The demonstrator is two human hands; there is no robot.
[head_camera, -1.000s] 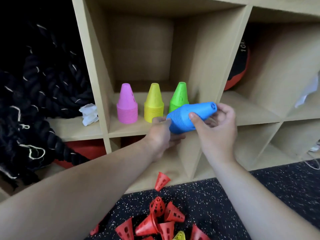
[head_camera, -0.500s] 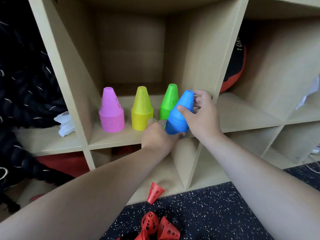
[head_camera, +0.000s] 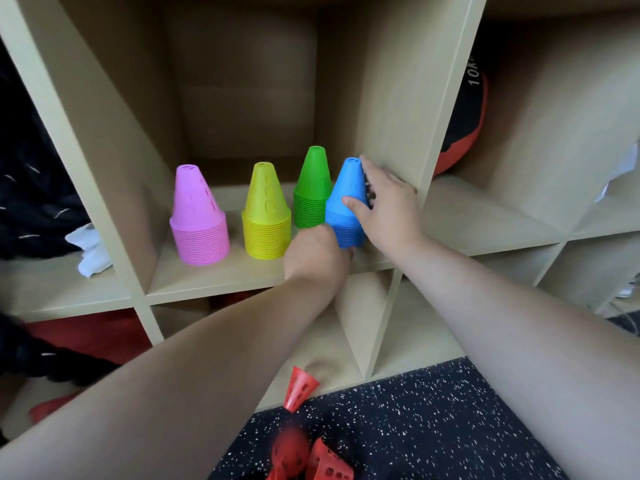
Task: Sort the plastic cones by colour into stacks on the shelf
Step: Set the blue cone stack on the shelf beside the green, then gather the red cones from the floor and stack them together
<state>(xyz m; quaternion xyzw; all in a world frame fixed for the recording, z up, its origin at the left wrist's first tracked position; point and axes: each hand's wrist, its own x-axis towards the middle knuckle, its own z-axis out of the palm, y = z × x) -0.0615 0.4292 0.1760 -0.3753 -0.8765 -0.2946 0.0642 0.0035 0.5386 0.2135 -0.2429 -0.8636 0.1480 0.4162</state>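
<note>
A blue cone stack (head_camera: 346, 202) stands upright on the wooden shelf (head_camera: 221, 278), in the cubby's right corner. My right hand (head_camera: 388, 206) grips its upper part, thumb in front and fingers behind. My left hand (head_camera: 317, 254) holds the stack's base from the front; its fingers are hidden. To the left stand a green stack (head_camera: 312, 188), a yellow stack (head_camera: 266, 213) and a pink stack (head_camera: 199, 216). Loose red cones (head_camera: 311, 459) lie on the floor, and one red cone (head_camera: 300, 388) lies at the lower cubby's edge.
A red and black medicine ball (head_camera: 460, 126) sits in the cubby to the right. Thick black ropes (head_camera: 31, 188) and a white cloth (head_camera: 90, 247) fill the left cubby. Speckled black flooring (head_camera: 415, 427) runs along the shelf's foot.
Both hands turned the blue stack from lying sideways to upright and carried it into the cubby, onto the shelf beside the green stack. The view moved closer to the shelf.
</note>
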